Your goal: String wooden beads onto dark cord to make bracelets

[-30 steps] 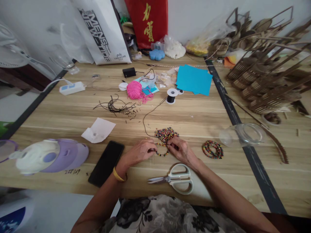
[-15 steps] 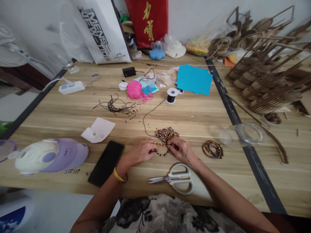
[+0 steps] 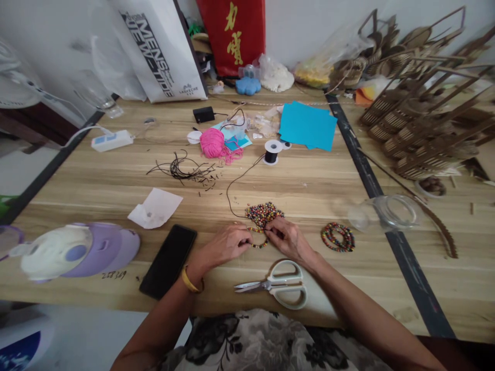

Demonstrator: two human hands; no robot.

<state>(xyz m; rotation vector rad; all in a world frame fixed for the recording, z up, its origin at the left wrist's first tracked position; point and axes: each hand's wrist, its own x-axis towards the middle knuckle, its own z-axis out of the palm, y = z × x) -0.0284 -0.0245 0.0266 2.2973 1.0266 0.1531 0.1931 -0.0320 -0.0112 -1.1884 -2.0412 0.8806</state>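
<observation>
— Between the two hands, what is being held?

— A strand of beads [image 3: 259, 246], bent into a small loop. The left hand [image 3: 228, 242] has thumb and fingertips pinched on its left side; the right hand [image 3: 289, 238] pinches the opposite side, where a bit of dark cord shows. Exactly what sits between the right fingertips, bead or cord, I can't tell.

— Which way does it lie?

— It spans from one set of fingertips to the other, side to side, with no clear long axis, being a loop.

— And the loose ones?

— The pile of loose beads [image 3: 265, 212] lies just beyond the loop, away from the body. The right hand is nearer, its knuckles right at the pile's near edge; the left is a little farther off.

— Farther out?

— Black cord [image 3: 227, 191] curves from the left edge of the pile up to a spool [image 3: 271, 154]. Scissors [image 3: 286, 284] lie on the near side of the hands, blades pointing left. A coil of strung beads [image 3: 337, 237] rests off to the right, well apart from the right hand, and a phone [image 3: 168, 260] lies beside the left forearm.
</observation>
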